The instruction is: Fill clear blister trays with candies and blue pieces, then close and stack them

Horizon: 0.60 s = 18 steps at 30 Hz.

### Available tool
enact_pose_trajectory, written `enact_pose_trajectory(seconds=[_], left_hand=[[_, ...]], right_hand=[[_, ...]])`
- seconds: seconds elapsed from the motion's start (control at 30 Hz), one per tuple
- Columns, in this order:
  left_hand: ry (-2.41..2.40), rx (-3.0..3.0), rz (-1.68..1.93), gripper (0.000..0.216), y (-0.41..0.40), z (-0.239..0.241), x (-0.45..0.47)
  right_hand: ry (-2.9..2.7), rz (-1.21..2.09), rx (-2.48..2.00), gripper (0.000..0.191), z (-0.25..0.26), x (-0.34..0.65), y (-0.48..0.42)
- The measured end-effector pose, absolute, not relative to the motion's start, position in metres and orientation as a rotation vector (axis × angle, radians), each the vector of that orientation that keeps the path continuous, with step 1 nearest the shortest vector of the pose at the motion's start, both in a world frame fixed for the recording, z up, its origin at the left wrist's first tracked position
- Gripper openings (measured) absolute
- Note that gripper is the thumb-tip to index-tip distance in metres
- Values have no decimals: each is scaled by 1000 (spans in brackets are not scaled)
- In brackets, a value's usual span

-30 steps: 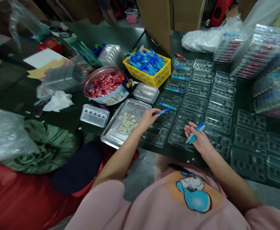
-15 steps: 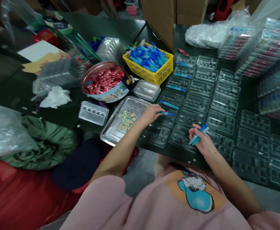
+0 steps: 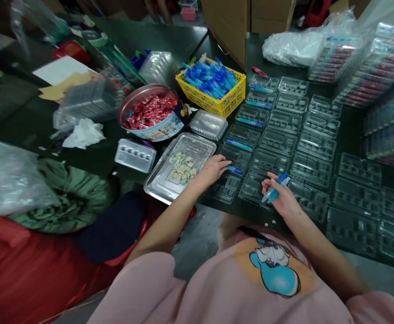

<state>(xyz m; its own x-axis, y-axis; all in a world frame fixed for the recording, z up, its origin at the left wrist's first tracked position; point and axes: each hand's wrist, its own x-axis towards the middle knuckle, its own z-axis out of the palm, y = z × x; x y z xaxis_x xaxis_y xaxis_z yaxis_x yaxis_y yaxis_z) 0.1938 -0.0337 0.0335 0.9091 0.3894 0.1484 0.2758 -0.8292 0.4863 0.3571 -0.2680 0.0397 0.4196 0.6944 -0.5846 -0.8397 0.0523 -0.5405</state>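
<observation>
My left hand [image 3: 213, 168] pinches a blue pen [image 3: 233, 169] and presses it into a clear plastic blister tray [image 3: 237, 158] near the table's front edge. My right hand [image 3: 278, 195] is closed around a few blue pens [image 3: 275, 187], held just above another clear tray [image 3: 255, 189]. Rows of the same clear trays [image 3: 313, 144] cover the dark green table; the trays in the left column each hold one blue pen [image 3: 239, 144]. A yellow basket [image 3: 213, 87] full of blue pens stands behind them.
A steel tray with small erasers [image 3: 181, 164] lies left of my left hand. A round tin of red packets [image 3: 149, 112], a white crumpled tissue [image 3: 83, 132], cardboard boxes [image 3: 230, 27] and stacks of filled packs [image 3: 359, 67] ring the work area.
My left hand lowered its blue pen from above the tray down into the tray's slot. My right hand drew slightly closer to me with its pens.
</observation>
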Motion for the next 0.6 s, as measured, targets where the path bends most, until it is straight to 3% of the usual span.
enact_pose_trajectory(seconds=[0.1,0.37,0.47,0.6], left_hand=[[596,2235,464,19,-79,47,201],[664,1258,326,28,-191,42,218],[669,1234,294,31,-190,39,204],[687,1644,344,22,-147,51,167]], right_hand=[[144,1204,-905,35,43,351,-264],[-89,1237,-1004,34,47,315,-263],[-102,1284,-1047,33,46,304,-271],[-124,1349,-1016,41,51,307,-280]])
